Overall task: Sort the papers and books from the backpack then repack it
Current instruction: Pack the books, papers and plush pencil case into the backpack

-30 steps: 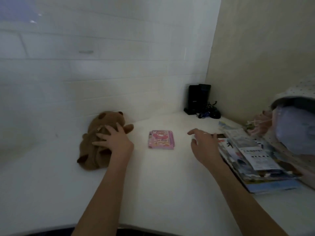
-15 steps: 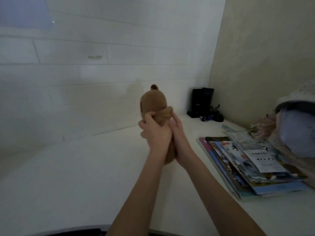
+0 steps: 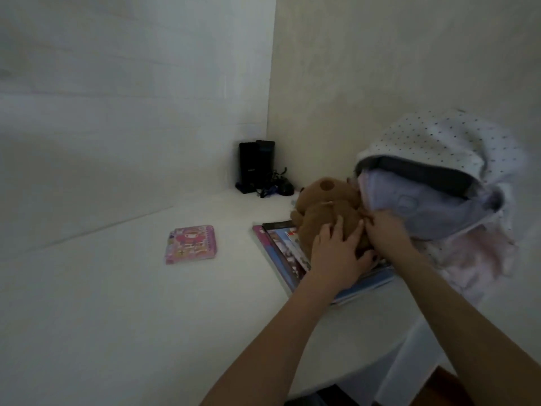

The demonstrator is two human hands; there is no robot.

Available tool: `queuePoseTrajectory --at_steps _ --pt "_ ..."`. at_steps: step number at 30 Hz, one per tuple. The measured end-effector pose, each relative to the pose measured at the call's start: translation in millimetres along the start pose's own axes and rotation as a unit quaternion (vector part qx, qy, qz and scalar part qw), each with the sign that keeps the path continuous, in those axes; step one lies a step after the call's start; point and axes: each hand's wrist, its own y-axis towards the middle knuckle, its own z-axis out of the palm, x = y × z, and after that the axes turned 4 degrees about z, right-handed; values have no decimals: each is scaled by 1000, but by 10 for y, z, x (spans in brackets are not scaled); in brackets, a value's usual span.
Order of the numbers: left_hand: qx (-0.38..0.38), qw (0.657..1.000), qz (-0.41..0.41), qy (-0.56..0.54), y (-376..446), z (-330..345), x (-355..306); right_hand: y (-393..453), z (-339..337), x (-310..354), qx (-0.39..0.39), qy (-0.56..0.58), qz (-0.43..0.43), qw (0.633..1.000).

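1. Head view: both hands hold a brown plush (image 3: 328, 206) at the open mouth of the backpack (image 3: 439, 159), over the stack of books (image 3: 288, 253).
2. Left hand (image 3: 336, 253) presses its spread fingers against the plush's near side, thumb curling under it; it grips the toy.
3. Right hand (image 3: 383, 232) clasps the plush's right side, fingers wrapped round it, just beside the backpack's grey lining.
4. Backpack sits at the table's right, against the beige wall; its mouth gapes toward the plush, and its lower fabric hangs over the table's edge.
5. Books lie flat in an uneven stack, edges fanned, the near corner close to the table's (image 3: 117, 317) front edge.
6. Pink notebook (image 3: 191, 244) lies flat alone, well apart from the stack, with bare white tabletop all round it.
7. Black box (image 3: 256, 167) with tangled cables stands in the far corner where the two walls meet.
8. Plush is soft and rounded, with a dark ear patch; the backpack is limp white cloth with small dark dots; the books look glossy; the notebook has a spiral edge.
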Motion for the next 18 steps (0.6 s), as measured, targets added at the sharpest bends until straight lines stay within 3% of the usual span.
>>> queuePoseTrajectory --at_steps 2,4,5,7,9,12,15,18 --pt "-23 999 -16 44 92 -23 -115 -5 -70 -201 -92 -38 -33 995" --pt "-41 997 -29 59 214 -131 -170 -65 -163 -460 -199 -143 -77 967" --pt "-34 997 -35 62 282 -188 -176 -95 -220 -606 -219 -188 -101 952" --pt "8 996 -48 75 402 -246 -176 -129 -273 -912 -183 -267 -132 937" --pt "28 993 -54 96 489 -228 -198 -132 -315 -1088 -178 -301 -114 930" --pt "-9 991 -69 112 609 -149 -289 -54 -480 -1041 -262 -312 -103 907" --pt "-43 988 -47 142 724 -109 -335 131 -694 -857 -297 -345 -125 882" --pt "-103 985 25 135 894 -101 -412 357 -873 -844 -369 -358 -222 828"
